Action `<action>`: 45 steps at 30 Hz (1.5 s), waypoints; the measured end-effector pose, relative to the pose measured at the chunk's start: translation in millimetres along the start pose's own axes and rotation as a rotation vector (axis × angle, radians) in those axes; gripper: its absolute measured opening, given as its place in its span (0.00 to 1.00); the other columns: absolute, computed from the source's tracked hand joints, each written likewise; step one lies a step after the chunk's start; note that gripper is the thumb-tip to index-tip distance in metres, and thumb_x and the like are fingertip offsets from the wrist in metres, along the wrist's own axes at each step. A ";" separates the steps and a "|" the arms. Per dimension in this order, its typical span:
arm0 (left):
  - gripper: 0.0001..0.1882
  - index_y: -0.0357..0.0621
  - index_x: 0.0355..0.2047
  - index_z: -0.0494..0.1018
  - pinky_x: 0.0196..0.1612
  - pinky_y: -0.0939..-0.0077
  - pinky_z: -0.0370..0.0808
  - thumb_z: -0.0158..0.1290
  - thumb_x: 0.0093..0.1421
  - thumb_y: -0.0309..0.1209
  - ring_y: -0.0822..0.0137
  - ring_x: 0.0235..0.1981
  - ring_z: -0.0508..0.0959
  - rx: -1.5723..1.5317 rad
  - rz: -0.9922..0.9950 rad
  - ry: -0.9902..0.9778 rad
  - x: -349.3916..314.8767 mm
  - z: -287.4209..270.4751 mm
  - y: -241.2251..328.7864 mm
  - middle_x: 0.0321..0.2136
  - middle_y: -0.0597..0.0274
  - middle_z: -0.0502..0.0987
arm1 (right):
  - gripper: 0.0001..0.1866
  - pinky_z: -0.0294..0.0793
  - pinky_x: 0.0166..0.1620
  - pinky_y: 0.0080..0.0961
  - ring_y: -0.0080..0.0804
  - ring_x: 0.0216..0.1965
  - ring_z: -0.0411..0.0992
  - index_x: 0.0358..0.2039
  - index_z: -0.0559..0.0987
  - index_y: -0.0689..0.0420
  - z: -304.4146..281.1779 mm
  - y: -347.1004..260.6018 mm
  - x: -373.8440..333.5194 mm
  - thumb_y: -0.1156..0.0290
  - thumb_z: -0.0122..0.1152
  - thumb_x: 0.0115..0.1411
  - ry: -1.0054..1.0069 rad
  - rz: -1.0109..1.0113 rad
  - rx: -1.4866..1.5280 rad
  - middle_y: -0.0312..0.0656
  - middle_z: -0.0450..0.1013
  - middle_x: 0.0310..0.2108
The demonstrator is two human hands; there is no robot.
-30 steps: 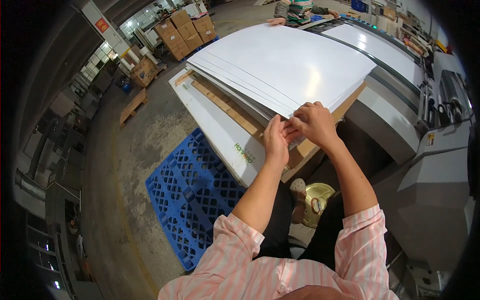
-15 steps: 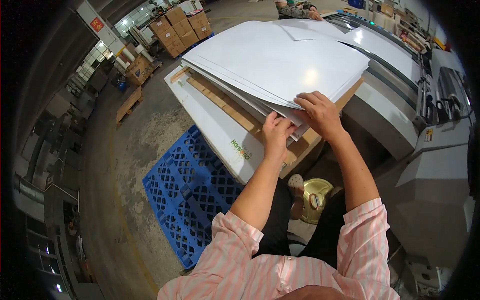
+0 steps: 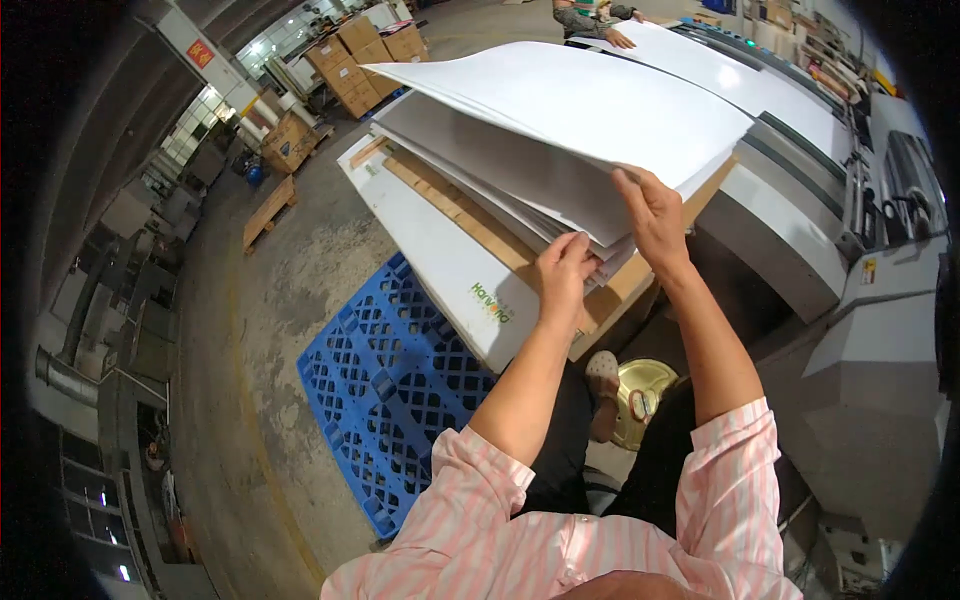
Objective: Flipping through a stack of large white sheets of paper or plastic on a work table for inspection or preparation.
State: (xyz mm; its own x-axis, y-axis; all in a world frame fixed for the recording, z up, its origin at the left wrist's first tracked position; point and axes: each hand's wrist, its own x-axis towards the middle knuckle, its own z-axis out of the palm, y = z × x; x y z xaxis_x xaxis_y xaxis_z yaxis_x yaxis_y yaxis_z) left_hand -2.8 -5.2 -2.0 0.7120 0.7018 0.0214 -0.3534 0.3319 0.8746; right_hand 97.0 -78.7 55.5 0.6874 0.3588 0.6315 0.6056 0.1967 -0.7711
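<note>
Large white sheets lie stacked on a wooden board (image 3: 455, 208). My right hand (image 3: 657, 225) grips the near edge of the upper white sheets (image 3: 570, 95), thumb and fingers closed on it. These sheets are raised and bowed, and a wide gap parts them from the lower white sheets (image 3: 490, 160). At the near corner of those lower sheets, my left hand (image 3: 563, 280) has its fingers bent and closed at their edge. How many sheets the left fingers pinch is hidden.
A blue plastic pallet (image 3: 385, 390) lies on the floor beside a white panel (image 3: 430, 270). A grey machine (image 3: 850, 390) stands at the right. Across the stack, a co-worker's hand (image 3: 620, 38) touches another white sheet (image 3: 700, 60). Cardboard boxes (image 3: 350, 65) stand far left.
The upper sheets have risen off the stack, opening a gap on the left side. My right hand has moved slightly up and right with them. The co-worker's sheet has shifted onto the machine.
</note>
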 end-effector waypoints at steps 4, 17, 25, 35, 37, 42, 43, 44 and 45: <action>0.08 0.35 0.33 0.70 0.33 0.79 0.73 0.46 0.59 0.28 0.72 0.28 0.74 -0.090 0.005 -0.036 -1.9 0.8 -0.8 0.28 0.64 0.72 | 0.10 0.70 0.33 0.31 0.44 0.29 0.71 0.34 0.78 0.58 -14.0 3.3 -2.4 0.66 0.55 0.54 -0.365 0.087 -0.383 0.44 0.75 0.29; 0.12 0.32 0.36 0.70 0.35 0.78 0.74 0.43 0.62 0.31 0.72 0.31 0.74 -0.033 0.006 -0.024 -1.4 3.5 1.8 0.32 0.60 0.73 | 0.19 0.71 0.32 0.32 0.43 0.26 0.73 0.26 0.80 0.59 -18.6 -6.5 -3.4 0.54 0.56 0.49 -0.460 0.075 -0.459 0.47 0.74 0.23; 0.11 0.36 0.36 0.70 0.37 0.76 0.75 0.44 0.62 0.32 0.71 0.33 0.75 -0.011 0.018 -0.038 1.3 0.4 -5.2 0.32 0.61 0.74 | 0.19 0.72 0.31 0.33 0.42 0.24 0.73 0.25 0.81 0.58 -17.4 -6.1 -5.6 0.54 0.58 0.45 -0.492 0.073 -0.515 0.47 0.74 0.22; 0.11 0.37 0.33 0.72 0.31 0.81 0.73 0.44 0.62 0.33 0.76 0.26 0.72 0.010 0.011 -0.015 4.5 -4.6 -5.2 0.26 0.66 0.72 | 0.12 0.68 0.33 0.32 0.36 0.29 0.69 0.21 0.78 0.55 -1.6 -3.3 -11.8 0.59 0.56 0.48 -0.318 -0.162 -0.728 0.38 0.72 0.23; 0.11 0.37 0.29 0.71 0.31 0.79 0.73 0.46 0.61 0.33 0.75 0.25 0.72 -0.025 -0.016 0.039 -0.3 7.8 -1.1 0.24 0.67 0.71 | 0.07 0.66 0.32 0.28 0.30 0.27 0.67 0.19 0.75 0.52 -3.6 3.5 -8.7 0.65 0.58 0.49 -0.065 -0.547 -0.861 0.33 0.70 0.22; 0.10 0.35 0.25 0.70 0.28 0.81 0.71 0.46 0.58 0.29 0.75 0.22 0.71 0.143 0.054 -0.005 1.0 0.9 -12.8 0.20 0.66 0.70 | 0.15 0.69 0.37 0.26 0.31 0.34 0.70 0.35 0.76 0.54 -19.1 6.0 -1.5 0.69 0.63 0.44 -0.244 -0.645 -0.655 0.34 0.73 0.34; 0.10 0.35 0.25 0.70 0.28 0.81 0.71 0.46 0.58 0.29 0.75 0.22 0.71 0.150 0.066 0.001 0.7 -0.2 -11.7 0.20 0.66 0.70 | 0.15 0.69 0.37 0.26 0.31 0.34 0.70 0.35 0.76 0.54 -16.8 7.0 -2.0 0.69 0.63 0.44 -0.240 -0.653 -0.642 0.34 0.73 0.34; 0.10 0.35 0.24 0.70 0.28 0.82 0.71 0.46 0.57 0.29 0.74 0.22 0.71 0.102 0.068 -0.009 0.4 -1.6 -10.4 0.21 0.66 0.69 | 0.16 0.69 0.38 0.28 0.36 0.35 0.70 0.37 0.75 0.56 -13.2 7.2 -2.6 0.71 0.62 0.45 -0.266 -0.623 -0.620 0.36 0.73 0.35; 0.10 0.35 0.24 0.70 0.28 0.82 0.71 0.46 0.57 0.29 0.74 0.23 0.71 0.050 0.070 -0.025 -0.5 -0.2 -7.2 0.21 0.65 0.69 | 0.17 0.69 0.39 0.29 0.40 0.36 0.69 0.38 0.75 0.58 -13.1 8.3 -2.1 0.73 0.62 0.45 -0.290 -0.594 -0.605 0.38 0.72 0.37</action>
State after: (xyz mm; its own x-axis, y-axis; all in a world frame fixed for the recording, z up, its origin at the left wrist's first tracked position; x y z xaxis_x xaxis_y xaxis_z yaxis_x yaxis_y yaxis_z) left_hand -0.7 -7.8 -8.4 0.7017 0.7061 0.0950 -0.3725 0.2499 0.8937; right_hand 105.8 -89.8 48.9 0.1142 0.5837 0.8039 0.9934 -0.0612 -0.0966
